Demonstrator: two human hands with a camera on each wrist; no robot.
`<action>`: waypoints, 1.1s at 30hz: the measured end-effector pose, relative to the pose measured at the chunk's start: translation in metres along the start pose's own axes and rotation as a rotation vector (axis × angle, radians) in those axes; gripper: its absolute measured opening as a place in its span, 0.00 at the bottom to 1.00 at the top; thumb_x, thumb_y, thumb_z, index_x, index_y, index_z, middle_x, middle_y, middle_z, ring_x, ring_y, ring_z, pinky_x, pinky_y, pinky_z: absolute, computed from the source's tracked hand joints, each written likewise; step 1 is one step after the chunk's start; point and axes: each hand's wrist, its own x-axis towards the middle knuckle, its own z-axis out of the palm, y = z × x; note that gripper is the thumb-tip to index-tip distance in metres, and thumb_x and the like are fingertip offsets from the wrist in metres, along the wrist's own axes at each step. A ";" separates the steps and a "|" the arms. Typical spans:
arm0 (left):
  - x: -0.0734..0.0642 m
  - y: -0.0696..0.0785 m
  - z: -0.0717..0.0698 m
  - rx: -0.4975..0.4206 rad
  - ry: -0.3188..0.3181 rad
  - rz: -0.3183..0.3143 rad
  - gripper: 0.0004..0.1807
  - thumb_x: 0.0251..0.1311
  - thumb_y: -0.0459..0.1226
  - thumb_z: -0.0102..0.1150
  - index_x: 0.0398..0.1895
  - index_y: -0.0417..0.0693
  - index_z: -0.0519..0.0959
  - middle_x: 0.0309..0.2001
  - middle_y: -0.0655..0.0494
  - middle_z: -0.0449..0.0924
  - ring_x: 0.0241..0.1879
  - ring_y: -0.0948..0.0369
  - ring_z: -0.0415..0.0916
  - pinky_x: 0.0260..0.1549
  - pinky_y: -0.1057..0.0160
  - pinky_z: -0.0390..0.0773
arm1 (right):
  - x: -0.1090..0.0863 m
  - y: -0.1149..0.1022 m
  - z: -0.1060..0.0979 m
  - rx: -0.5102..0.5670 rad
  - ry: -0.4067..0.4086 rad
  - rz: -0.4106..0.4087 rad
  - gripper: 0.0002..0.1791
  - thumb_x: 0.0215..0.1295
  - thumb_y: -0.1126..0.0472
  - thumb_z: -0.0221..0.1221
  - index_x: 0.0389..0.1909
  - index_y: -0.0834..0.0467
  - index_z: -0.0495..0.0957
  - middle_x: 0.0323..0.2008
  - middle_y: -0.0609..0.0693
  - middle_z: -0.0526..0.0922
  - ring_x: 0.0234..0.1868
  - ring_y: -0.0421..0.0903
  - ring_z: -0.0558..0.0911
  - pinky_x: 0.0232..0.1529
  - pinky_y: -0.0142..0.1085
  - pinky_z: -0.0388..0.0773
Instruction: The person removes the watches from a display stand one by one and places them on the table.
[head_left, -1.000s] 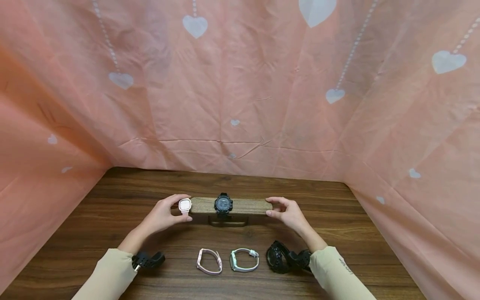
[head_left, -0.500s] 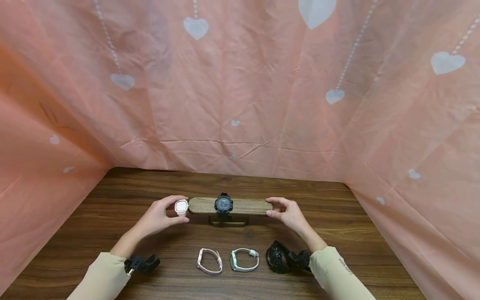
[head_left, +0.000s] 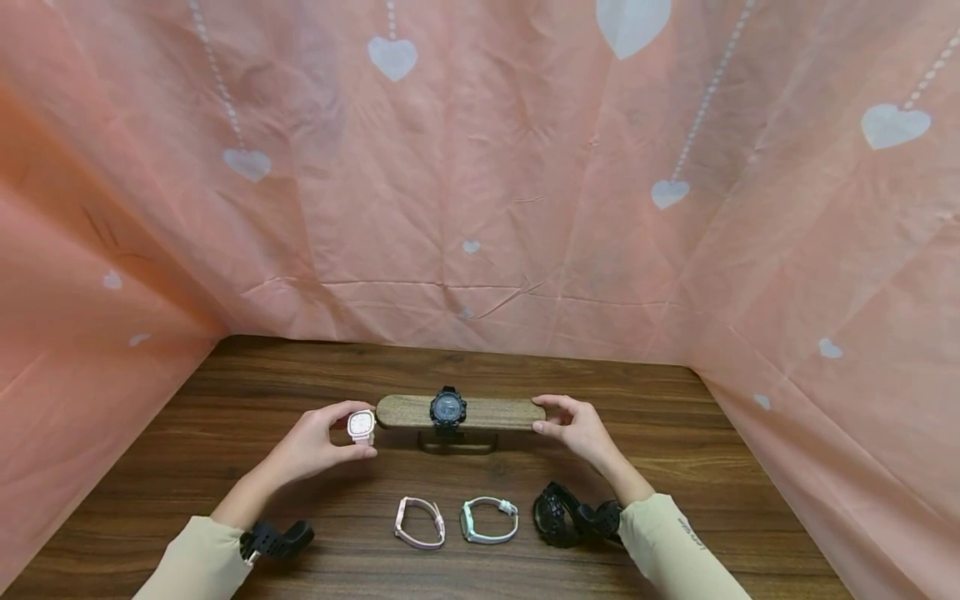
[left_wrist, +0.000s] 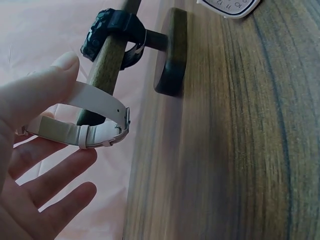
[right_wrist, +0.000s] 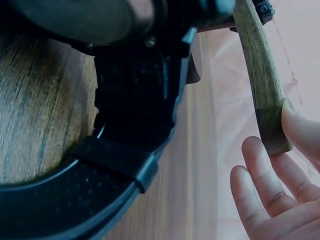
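My left hand (head_left: 318, 442) pinches a pale pink watch (head_left: 361, 425) between thumb and fingers, just off the left end of a wooden watch stand bar (head_left: 408, 412). Its buckled strap (left_wrist: 95, 97) forms a closed loop, and the bar's end shows through it in the left wrist view. A black digital watch (head_left: 448, 408) is fastened round the bar near its middle. At the opposite end, my right hand (head_left: 583, 430) grips the bar's tip (right_wrist: 272, 125) between thumb and fingers.
On the wooden table in front of the stand's base (head_left: 457, 448) lie a pink watch (head_left: 420, 523), a mint watch (head_left: 490, 521) and a large black watch (head_left: 553, 515) near the right sleeve. A pink heart-printed curtain (head_left: 480, 183) encloses the back and sides.
My left hand has drawn the pale pink watch left and slightly towards me, away from the bar's end, tilting its face. The right hand and stand have stayed put.
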 end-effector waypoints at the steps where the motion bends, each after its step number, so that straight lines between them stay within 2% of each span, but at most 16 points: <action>1: -0.001 0.000 0.000 0.003 -0.001 0.001 0.29 0.37 0.49 0.75 0.46 0.50 0.79 0.37 0.66 0.80 0.39 0.65 0.77 0.39 0.58 0.79 | 0.000 0.000 0.000 0.001 -0.002 0.001 0.22 0.52 0.64 0.67 0.50 0.60 0.78 0.47 0.58 0.80 0.32 0.46 0.80 0.28 0.32 0.77; 11: -0.012 0.003 0.001 0.012 -0.024 0.018 0.31 0.39 0.48 0.75 0.47 0.44 0.78 0.36 0.65 0.81 0.38 0.61 0.78 0.38 0.55 0.80 | 0.000 0.001 0.001 0.007 -0.004 0.009 0.22 0.53 0.64 0.67 0.50 0.60 0.78 0.48 0.58 0.79 0.32 0.45 0.80 0.29 0.32 0.77; 17: -0.019 0.004 0.005 -0.010 -0.063 0.026 0.30 0.41 0.47 0.74 0.48 0.43 0.77 0.36 0.65 0.80 0.39 0.61 0.78 0.39 0.53 0.79 | 0.000 0.002 0.001 0.013 -0.007 0.012 0.22 0.53 0.64 0.67 0.51 0.60 0.78 0.49 0.59 0.78 0.33 0.45 0.81 0.30 0.32 0.78; 26: -0.029 0.004 0.008 -0.026 -0.104 0.049 0.29 0.43 0.48 0.72 0.51 0.52 0.75 0.36 0.68 0.80 0.41 0.62 0.78 0.39 0.53 0.79 | -0.001 0.002 0.001 0.014 -0.012 0.011 0.22 0.53 0.64 0.67 0.51 0.59 0.78 0.50 0.59 0.78 0.35 0.46 0.80 0.32 0.32 0.78; 33: -0.033 0.006 0.012 -0.054 -0.115 0.059 0.28 0.44 0.47 0.72 0.50 0.53 0.75 0.34 0.70 0.79 0.38 0.62 0.78 0.37 0.55 0.80 | -0.001 0.002 0.001 0.016 -0.011 -0.005 0.22 0.53 0.63 0.67 0.51 0.60 0.78 0.50 0.59 0.78 0.35 0.46 0.80 0.32 0.32 0.78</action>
